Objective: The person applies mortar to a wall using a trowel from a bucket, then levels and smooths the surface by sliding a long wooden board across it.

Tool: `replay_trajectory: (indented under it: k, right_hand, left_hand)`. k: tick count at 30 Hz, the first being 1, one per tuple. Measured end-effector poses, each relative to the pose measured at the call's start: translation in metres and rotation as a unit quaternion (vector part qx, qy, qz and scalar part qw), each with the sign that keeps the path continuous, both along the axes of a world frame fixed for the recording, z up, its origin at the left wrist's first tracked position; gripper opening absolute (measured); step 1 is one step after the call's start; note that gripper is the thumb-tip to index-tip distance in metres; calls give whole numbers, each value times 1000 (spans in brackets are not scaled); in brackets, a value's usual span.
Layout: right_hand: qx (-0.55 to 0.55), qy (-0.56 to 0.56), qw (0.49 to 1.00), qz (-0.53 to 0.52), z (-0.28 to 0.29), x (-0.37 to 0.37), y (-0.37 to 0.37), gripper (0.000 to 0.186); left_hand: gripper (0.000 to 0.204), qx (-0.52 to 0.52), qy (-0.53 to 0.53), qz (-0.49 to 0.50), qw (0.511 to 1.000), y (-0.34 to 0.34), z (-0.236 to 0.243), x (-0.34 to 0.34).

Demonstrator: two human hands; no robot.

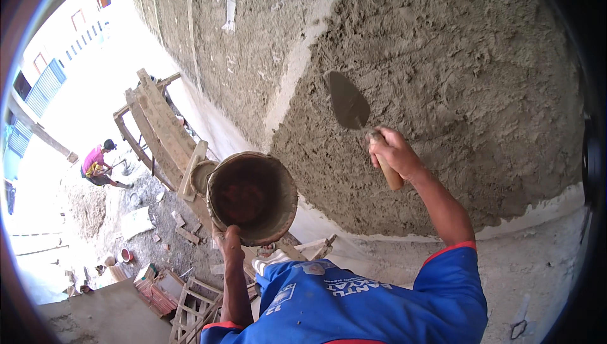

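Note:
My right hand (395,153) is closed around the wooden handle of a pointed trowel (348,101), raised in front of the wall. Its leaf-shaped blade points up and to the left, close to rough wet mortar (442,85); whether it touches cannot be made out. On the left, my left hand (229,240) grips the near rim of a mortar-stained bucket (286,187). The bucket's mouth faces up and its inside is dark, with a reddish-brown bottom and no clear pile of mortar. Most of the left fingers are hidden by the bucket.
Wooden scaffold planks (165,130) run beyond the bucket. Far below, a person (98,164) in a pink top bends over a tool near a sand heap (85,208). A wooden ladder-like frame (193,309) and stacked reddish tiles (158,293) lie at lower left. A pale strip (297,72) crosses the wall.

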State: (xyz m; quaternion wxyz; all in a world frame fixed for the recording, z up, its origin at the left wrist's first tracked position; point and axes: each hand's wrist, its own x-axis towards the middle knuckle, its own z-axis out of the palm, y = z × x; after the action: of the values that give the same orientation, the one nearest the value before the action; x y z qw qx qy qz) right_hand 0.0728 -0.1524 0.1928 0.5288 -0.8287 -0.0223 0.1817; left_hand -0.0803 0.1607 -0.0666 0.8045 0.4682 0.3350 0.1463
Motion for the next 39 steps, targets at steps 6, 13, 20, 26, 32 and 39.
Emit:
replay_trajectory:
  k: [6,13,20,26,32,39]
  right_hand:
    - [-133,-185,974,0,6,22,21,34]
    - [-398,-246,880,-78,22,52,-34,31]
    - [-430,-152,887,-72,96,24,-57,27]
    - [-451,-90,885,-77,154,-12,-40,21]
    - [-443,-204,871,-53,123,-14,-12,25]
    - [-462,-217,858,-63,85,58,-14,20]
  left_hand:
    - [57,41,-52,-35,997,4,-1,12]
    - [53,29,-11,-72,997,-7,0,24]
    - [53,22,-14,-109,994,-22,-3,26]
    - [54,14,1,-120,993,-19,-9,19]
    - [54,24,22,-101,994,-17,-8,23]
    - [53,3,-5,-131,991,-13,11,26]
